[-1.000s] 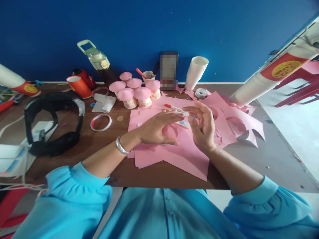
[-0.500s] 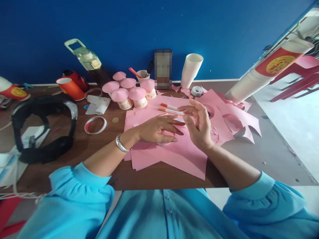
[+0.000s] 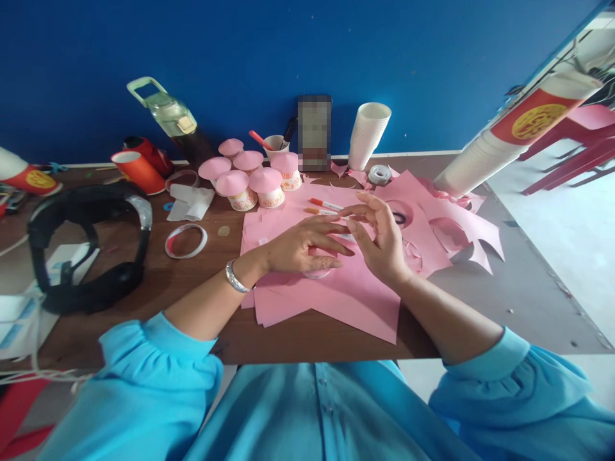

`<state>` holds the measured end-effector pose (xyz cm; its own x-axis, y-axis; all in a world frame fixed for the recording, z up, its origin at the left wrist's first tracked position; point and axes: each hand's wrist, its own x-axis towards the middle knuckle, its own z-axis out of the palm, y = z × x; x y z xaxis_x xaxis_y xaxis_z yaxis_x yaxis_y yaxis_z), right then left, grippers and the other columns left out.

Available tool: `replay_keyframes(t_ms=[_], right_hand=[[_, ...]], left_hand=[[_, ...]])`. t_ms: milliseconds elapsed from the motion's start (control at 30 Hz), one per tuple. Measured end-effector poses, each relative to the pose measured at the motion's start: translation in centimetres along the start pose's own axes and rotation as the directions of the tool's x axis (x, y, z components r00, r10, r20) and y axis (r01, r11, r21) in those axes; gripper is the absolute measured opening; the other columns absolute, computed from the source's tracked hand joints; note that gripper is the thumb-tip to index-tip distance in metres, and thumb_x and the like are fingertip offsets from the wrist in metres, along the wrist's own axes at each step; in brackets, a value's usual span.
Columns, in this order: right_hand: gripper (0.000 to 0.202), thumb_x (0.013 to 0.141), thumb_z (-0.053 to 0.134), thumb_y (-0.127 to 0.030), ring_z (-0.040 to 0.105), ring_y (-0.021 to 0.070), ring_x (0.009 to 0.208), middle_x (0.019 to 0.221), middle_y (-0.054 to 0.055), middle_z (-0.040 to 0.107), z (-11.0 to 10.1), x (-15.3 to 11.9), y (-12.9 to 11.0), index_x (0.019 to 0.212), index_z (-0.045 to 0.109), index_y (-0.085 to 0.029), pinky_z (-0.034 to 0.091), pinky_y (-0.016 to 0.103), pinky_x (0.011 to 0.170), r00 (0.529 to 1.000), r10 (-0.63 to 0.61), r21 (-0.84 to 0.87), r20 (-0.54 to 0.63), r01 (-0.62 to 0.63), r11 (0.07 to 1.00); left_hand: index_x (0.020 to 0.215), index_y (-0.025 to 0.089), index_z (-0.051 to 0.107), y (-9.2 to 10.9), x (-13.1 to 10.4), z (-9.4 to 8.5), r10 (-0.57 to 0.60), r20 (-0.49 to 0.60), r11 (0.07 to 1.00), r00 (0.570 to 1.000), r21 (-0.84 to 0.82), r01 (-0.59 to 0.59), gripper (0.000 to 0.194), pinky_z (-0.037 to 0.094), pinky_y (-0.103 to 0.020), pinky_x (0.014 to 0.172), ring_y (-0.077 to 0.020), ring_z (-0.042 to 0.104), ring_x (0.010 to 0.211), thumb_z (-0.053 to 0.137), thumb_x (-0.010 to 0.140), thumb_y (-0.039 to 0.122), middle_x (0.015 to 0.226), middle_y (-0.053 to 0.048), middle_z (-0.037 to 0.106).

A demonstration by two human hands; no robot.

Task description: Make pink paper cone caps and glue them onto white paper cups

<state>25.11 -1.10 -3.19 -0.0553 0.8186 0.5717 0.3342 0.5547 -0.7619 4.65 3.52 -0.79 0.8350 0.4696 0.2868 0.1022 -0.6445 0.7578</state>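
Observation:
My left hand [image 3: 307, 246] hovers palm down over pink paper sheets [image 3: 355, 314], its fingers spread and holding nothing. Beneath it the rim of a round white-edged thing [image 3: 317, 274] shows; the hand hides the rest. My right hand [image 3: 382, 243] is raised beside it, palm turned inward, fingers apart with nothing in them. The fingertips of both hands come close together; whether they touch I cannot tell. Just beyond them lie a red-tipped marker [image 3: 324, 203] and an orange-tipped marker [image 3: 317, 212], their ends partly covered by my fingers.
Several small paper cups with pink cone tops [image 3: 267, 186] stand behind the sheets. Cut pink scraps [image 3: 451, 234] and a dark scissor handle [image 3: 400, 219] lie right. Farther back are a phone [image 3: 314, 134], stacked white cups [image 3: 369, 136] and a bottle [image 3: 168, 112]. A tape roll [image 3: 186, 241] lies left.
My right fingers have shifted slightly left and lower, and more of the dark scissor handle shows. My left hand stays nearly in place. The view has shifted a little.

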Motion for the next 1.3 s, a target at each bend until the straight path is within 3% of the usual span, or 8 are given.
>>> replay_keyframes(t_ms=[267, 500, 667, 833, 933, 1033, 1133, 1300], right_hand=[[0.040, 0.100, 0.058, -0.026, 0.074, 0.0224, 0.106, 0.111, 0.006, 0.076, -0.1, 0.1, -0.2, 0.139, 0.049, -0.025, 0.060, 0.046, 0.095, 1.000, 0.018, -0.020, 0.015, -0.018, 1.000], [0.033, 0.101, 0.056, -0.024, 0.075, 0.0202, 0.098, 0.107, 0.005, 0.078, -0.1, 0.1, -0.1, 0.134, 0.054, -0.025, 0.062, 0.040, 0.085, 0.999, -0.016, -0.012, 0.037, 0.016, 1.000], [0.028, 0.103, 0.055, -0.027, 0.076, 0.0199, 0.096, 0.107, 0.005, 0.078, 0.1, 0.0, -0.1, 0.131, 0.057, -0.025, 0.063, 0.038, 0.081, 0.998, 0.010, -0.003, 0.055, -0.009, 1.000], [0.035, 0.103, 0.058, -0.034, 0.071, 0.0245, 0.118, 0.132, 0.010, 0.072, 0.4, -0.4, -0.2, 0.138, 0.056, -0.027, 0.062, 0.046, 0.096, 0.988, -0.016, 0.037, 0.156, 0.011, 0.999], [0.052, 0.101, 0.063, -0.043, 0.063, 0.0284, 0.134, 0.144, 0.013, 0.065, 0.8, -0.8, -0.3, 0.148, 0.048, -0.029, 0.056, 0.053, 0.109, 0.959, -0.092, 0.082, 0.268, 0.072, 0.994], [0.067, 0.100, 0.063, -0.053, 0.061, 0.0311, 0.137, 0.142, 0.015, 0.067, 1.3, -1.2, -0.4, 0.156, 0.037, -0.027, 0.051, 0.057, 0.114, 0.931, -0.153, 0.063, 0.332, 0.141, 0.988], [0.075, 0.098, 0.066, -0.054, 0.061, 0.0324, 0.136, 0.139, 0.016, 0.069, 1.6, -1.6, -0.7, 0.158, 0.032, -0.026, 0.050, 0.058, 0.114, 0.931, -0.171, -0.013, 0.323, 0.185, 0.983], [0.075, 0.096, 0.071, -0.048, 0.063, 0.0323, 0.134, 0.136, 0.014, 0.071, 2.0, -2.0, -1.0, 0.157, 0.033, -0.027, 0.049, 0.057, 0.113, 0.945, -0.143, -0.065, 0.294, 0.169, 0.983]], left_hand=[[0.106, 0.037, 0.082, -0.3, 0.0, 0.2, -0.015, 0.023, 1.000, 1.000, 0.004, 0.015, 0.020, 0.027, -0.057, 0.130, -0.0301, 0.050, 0.147, 0.075, 0.088, 0.040, 0.140, -0.001, 0.070], [0.144, 0.036, 0.062, 0.0, -1.4, -0.8, -0.057, -0.015, 0.998, 0.998, -0.004, 0.057, 0.072, 0.034, -0.054, 0.127, -0.0321, 0.049, 0.147, 0.086, 0.077, 0.048, 0.155, -0.007, 0.057], [0.155, 0.034, 0.047, 0.8, -3.9, -1.5, -0.247, -0.072, 0.968, 0.966, -0.072, 0.242, 0.096, 0.034, -0.056, 0.127, -0.0344, 0.042, 0.153, 0.091, 0.071, 0.048, 0.162, -0.011, 0.048], [0.161, 0.033, 0.034, -0.2, -5.8, -0.3, -0.325, -0.081, 0.942, 0.942, -0.112, 0.316, 0.113, 0.033, -0.059, 0.126, -0.0365, 0.041, 0.153, 0.094, 0.066, 0.046, 0.164, -0.016, 0.045], [0.159, 0.030, 0.037, -0.2, -5.7, 0.7, -0.379, -0.100, 0.925, 0.920, -0.071, 0.373, 0.110, 0.038, -0.060, 0.122, -0.0390, 0.047, 0.149, 0.094, 0.066, 0.047, 0.161, -0.016, 0.048], [0.149, 0.026, 0.050, 0.6, -5.1, 1.4, -0.445, -0.124, 0.894, 0.887, -0.011, 0.447, 0.090, 0.048, -0.056, 0.114, -0.0388, 0.061, 0.134, 0.089, 0.072, 0.049, 0.148, -0.014, 0.062], [0.142, 0.021, 0.055, 1.1, -4.7, 2.1, -0.444, -0.181, 0.888, 0.878, 0.047, 0.458, 0.072, 0.053, -0.050, 0.108, -0.0346, 0.067, 0.125, 0.082, 0.080, 0.047, 0.138, -0.013, 0.068], [0.136, 0.017, 0.053, -0.1, -5.0, 3.6, -0.352, -0.305, 0.883, 0.885, 0.207, 0.422, 0.070, 0.051, -0.054, 0.108, -0.0363, 0.062, 0.129, 0.083, 0.078, 0.044, 0.140, -0.018, 0.064]])
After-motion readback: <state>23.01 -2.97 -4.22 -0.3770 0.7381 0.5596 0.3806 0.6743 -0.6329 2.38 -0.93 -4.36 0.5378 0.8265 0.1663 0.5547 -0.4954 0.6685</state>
